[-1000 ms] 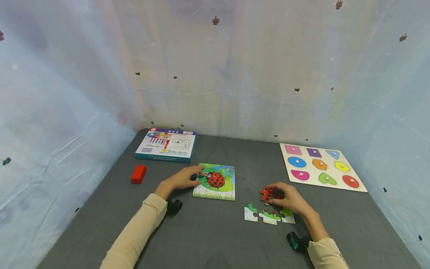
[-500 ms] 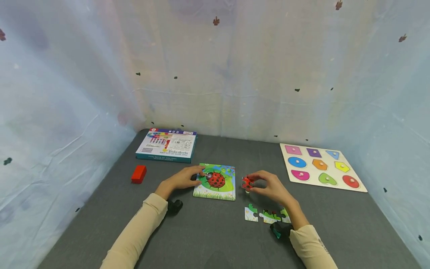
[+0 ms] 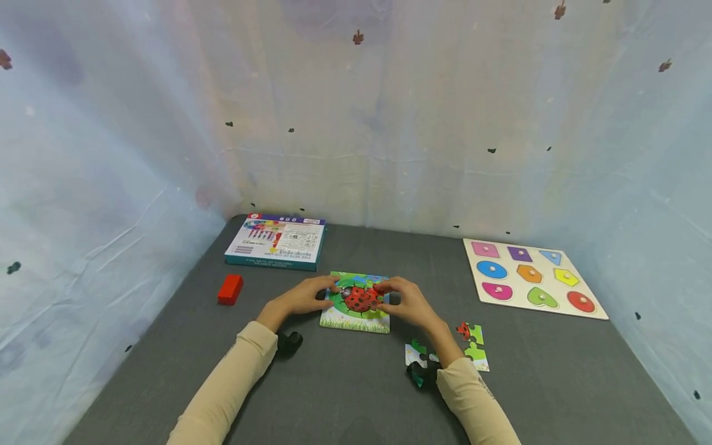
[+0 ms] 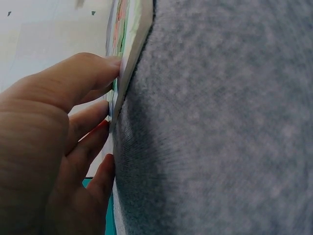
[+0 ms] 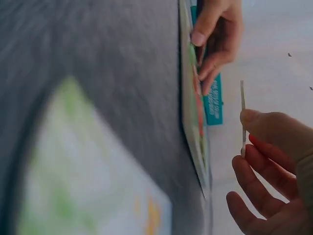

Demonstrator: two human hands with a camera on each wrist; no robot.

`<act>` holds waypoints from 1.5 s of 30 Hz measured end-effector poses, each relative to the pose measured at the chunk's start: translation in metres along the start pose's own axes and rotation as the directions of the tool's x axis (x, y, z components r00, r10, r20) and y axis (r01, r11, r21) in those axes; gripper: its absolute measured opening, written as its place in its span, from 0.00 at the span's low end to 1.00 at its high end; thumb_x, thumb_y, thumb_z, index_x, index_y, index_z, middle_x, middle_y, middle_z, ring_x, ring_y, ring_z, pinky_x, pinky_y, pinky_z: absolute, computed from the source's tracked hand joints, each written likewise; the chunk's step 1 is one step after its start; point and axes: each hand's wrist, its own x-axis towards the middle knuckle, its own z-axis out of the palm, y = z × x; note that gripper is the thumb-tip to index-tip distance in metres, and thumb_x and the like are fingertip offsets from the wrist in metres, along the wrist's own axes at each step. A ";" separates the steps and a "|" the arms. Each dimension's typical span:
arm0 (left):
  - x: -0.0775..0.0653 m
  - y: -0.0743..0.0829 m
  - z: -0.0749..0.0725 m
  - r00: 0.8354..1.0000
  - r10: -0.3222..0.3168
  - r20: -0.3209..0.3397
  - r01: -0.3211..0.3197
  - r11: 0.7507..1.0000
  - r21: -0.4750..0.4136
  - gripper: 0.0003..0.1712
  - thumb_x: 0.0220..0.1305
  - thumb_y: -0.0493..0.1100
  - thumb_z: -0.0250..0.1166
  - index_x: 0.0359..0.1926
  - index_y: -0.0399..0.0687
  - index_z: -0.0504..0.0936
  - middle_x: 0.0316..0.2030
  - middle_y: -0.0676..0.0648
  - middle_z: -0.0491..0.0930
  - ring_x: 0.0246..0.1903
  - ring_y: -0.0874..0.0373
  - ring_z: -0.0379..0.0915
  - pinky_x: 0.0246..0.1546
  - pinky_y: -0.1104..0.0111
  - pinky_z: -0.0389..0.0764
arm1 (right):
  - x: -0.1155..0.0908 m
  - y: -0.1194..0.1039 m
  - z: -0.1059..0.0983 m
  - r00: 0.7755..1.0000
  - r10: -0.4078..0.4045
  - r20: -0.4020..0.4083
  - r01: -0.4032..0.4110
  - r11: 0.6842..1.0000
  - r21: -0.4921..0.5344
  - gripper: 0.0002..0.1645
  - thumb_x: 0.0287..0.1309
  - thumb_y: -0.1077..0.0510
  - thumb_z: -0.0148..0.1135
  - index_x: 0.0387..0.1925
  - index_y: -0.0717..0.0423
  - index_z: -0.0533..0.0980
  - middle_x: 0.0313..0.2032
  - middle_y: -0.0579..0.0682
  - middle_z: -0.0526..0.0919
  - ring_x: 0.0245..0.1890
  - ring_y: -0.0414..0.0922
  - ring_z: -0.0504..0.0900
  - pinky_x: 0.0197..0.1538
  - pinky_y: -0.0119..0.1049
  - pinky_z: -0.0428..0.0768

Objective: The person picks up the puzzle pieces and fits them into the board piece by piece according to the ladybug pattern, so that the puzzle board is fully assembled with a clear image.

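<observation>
A ladybug puzzle board lies flat on the dark table. My left hand rests at its left edge; in the left wrist view the thumb and fingertips touch the board's rim, not curled round it. Over the board's right half, my right hand pinches a thin puzzle piece between thumb and fingers. The right wrist view shows this piece edge-on, raised off the board. Loose puzzle pieces lie right of the board, partly hidden by my right forearm.
A flat box stands at the back left, with a red block in front of it. A shape board with colored knobbed pieces lies at the back right. Patterned cloth hangs behind the table.
My right hand has picked up a red puzzle piece from the loose pieces and carried it left, over the board. My left hand has stayed on the board's left edge.
</observation>
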 end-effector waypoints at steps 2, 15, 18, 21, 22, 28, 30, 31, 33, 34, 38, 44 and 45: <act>-0.001 0.000 0.000 1.000 -0.010 0.002 0.010 1.000 -0.005 0.16 0.63 0.45 0.61 0.50 0.45 0.78 0.66 0.40 0.61 0.66 0.44 0.54 0.64 0.50 0.58 | 0.004 0.000 0.007 1.000 0.015 0.013 -0.015 1.000 -0.001 0.25 0.48 0.58 0.72 0.49 0.60 0.78 0.43 0.53 0.80 0.44 0.49 0.78 0.49 0.50 0.76; -0.003 0.002 0.000 1.000 -0.010 -0.001 0.010 0.999 -0.041 0.21 0.64 0.44 0.61 0.56 0.43 0.74 0.66 0.39 0.61 0.66 0.43 0.53 0.64 0.48 0.56 | 0.018 0.001 0.031 0.996 0.079 0.049 -0.082 0.995 0.057 0.20 0.48 0.61 0.71 0.45 0.61 0.80 0.44 0.55 0.79 0.45 0.53 0.76 0.48 0.49 0.76; -0.002 0.001 0.001 1.000 -0.014 0.012 0.015 0.999 -0.039 0.24 0.64 0.44 0.60 0.60 0.46 0.72 0.66 0.40 0.60 0.67 0.43 0.52 0.64 0.47 0.56 | 0.019 0.002 0.034 0.995 0.087 0.047 -0.089 0.995 0.040 0.20 0.48 0.60 0.71 0.45 0.60 0.80 0.45 0.55 0.79 0.47 0.52 0.76 0.49 0.49 0.75; 0.000 0.001 0.002 1.000 -0.005 0.025 0.005 1.000 -0.029 0.26 0.65 0.44 0.59 0.63 0.49 0.70 0.67 0.40 0.59 0.67 0.43 0.51 0.63 0.45 0.57 | 0.019 0.003 0.036 0.994 0.096 0.047 -0.097 0.994 0.038 0.20 0.48 0.60 0.71 0.45 0.60 0.80 0.46 0.55 0.80 0.47 0.51 0.75 0.50 0.50 0.74; 0.000 0.001 0.003 1.000 0.002 0.028 -0.002 1.000 -0.022 0.26 0.65 0.44 0.58 0.64 0.50 0.69 0.67 0.39 0.59 0.67 0.42 0.51 0.62 0.45 0.57 | 0.019 0.003 0.036 0.994 0.095 0.045 -0.097 0.995 0.040 0.19 0.48 0.60 0.71 0.44 0.60 0.80 0.45 0.55 0.80 0.47 0.51 0.75 0.50 0.49 0.74; 0.003 0.004 0.004 0.999 0.028 0.033 -0.028 1.000 0.012 0.26 0.66 0.47 0.57 0.65 0.55 0.69 0.66 0.37 0.58 0.65 0.40 0.52 0.60 0.43 0.58 | 0.020 0.005 0.038 0.995 0.089 0.042 -0.091 0.994 0.056 0.19 0.48 0.61 0.71 0.45 0.60 0.80 0.45 0.55 0.80 0.47 0.51 0.75 0.50 0.50 0.74; 0.004 0.005 0.004 0.999 0.030 0.037 -0.031 0.999 0.022 0.26 0.66 0.48 0.57 0.65 0.55 0.70 0.66 0.37 0.58 0.65 0.39 0.52 0.60 0.43 0.59 | 0.019 0.005 0.038 0.995 0.094 0.045 -0.097 0.993 0.063 0.19 0.49 0.60 0.71 0.45 0.61 0.80 0.45 0.55 0.79 0.47 0.51 0.74 0.50 0.49 0.74; 0.004 0.006 0.004 0.999 0.029 0.039 -0.030 0.999 0.028 0.26 0.66 0.48 0.57 0.65 0.56 0.70 0.66 0.36 0.58 0.65 0.39 0.53 0.60 0.43 0.59 | 0.019 0.005 0.039 0.994 0.096 0.045 -0.098 0.993 0.063 0.19 0.49 0.60 0.71 0.45 0.60 0.80 0.45 0.55 0.79 0.47 0.51 0.74 0.50 0.49 0.74; 0.004 0.007 0.003 0.999 0.025 0.043 -0.027 0.999 0.035 0.26 0.66 0.48 0.57 0.65 0.56 0.70 0.66 0.36 0.57 0.64 0.39 0.53 0.59 0.43 0.60 | 0.019 0.006 0.039 0.995 0.094 0.043 -0.097 0.993 0.063 0.18 0.49 0.61 0.70 0.45 0.60 0.80 0.46 0.54 0.79 0.47 0.51 0.74 0.49 0.49 0.74; 0.004 0.008 0.004 0.999 0.021 0.045 -0.023 0.999 0.040 0.26 0.66 0.48 0.57 0.64 0.56 0.70 0.66 0.36 0.57 0.64 0.39 0.53 0.59 0.43 0.60 | 0.018 0.006 0.039 0.995 0.092 0.043 -0.095 0.994 0.062 0.18 0.49 0.60 0.70 0.45 0.60 0.80 0.46 0.54 0.78 0.47 0.51 0.74 0.49 0.49 0.74; 0.004 0.009 0.004 0.999 0.012 0.048 -0.014 0.999 0.048 0.25 0.67 0.49 0.57 0.64 0.56 0.70 0.66 0.36 0.57 0.64 0.39 0.52 0.59 0.43 0.60 | 0.018 0.008 0.040 0.997 0.067 0.037 -0.069 0.997 0.038 0.20 0.49 0.59 0.70 0.46 0.59 0.80 0.46 0.54 0.78 0.47 0.51 0.74 0.48 0.49 0.74; 0.004 0.011 0.004 0.999 0.020 0.039 -0.022 0.998 0.056 0.24 0.66 0.48 0.57 0.63 0.55 0.72 0.66 0.36 0.57 0.64 0.38 0.53 0.59 0.43 0.60 | 0.019 0.012 0.042 0.999 0.022 0.034 -0.022 1.000 0.017 0.20 0.50 0.59 0.70 0.46 0.60 0.80 0.45 0.55 0.77 0.46 0.51 0.74 0.47 0.49 0.74; 0.004 0.011 0.004 0.999 0.021 0.037 -0.023 0.998 0.057 0.24 0.66 0.48 0.57 0.63 0.55 0.72 0.66 0.35 0.57 0.64 0.38 0.53 0.59 0.43 0.60 | 0.019 0.012 0.042 0.999 0.017 0.036 -0.018 1.000 0.015 0.20 0.50 0.59 0.70 0.46 0.60 0.80 0.45 0.55 0.77 0.46 0.51 0.74 0.47 0.49 0.74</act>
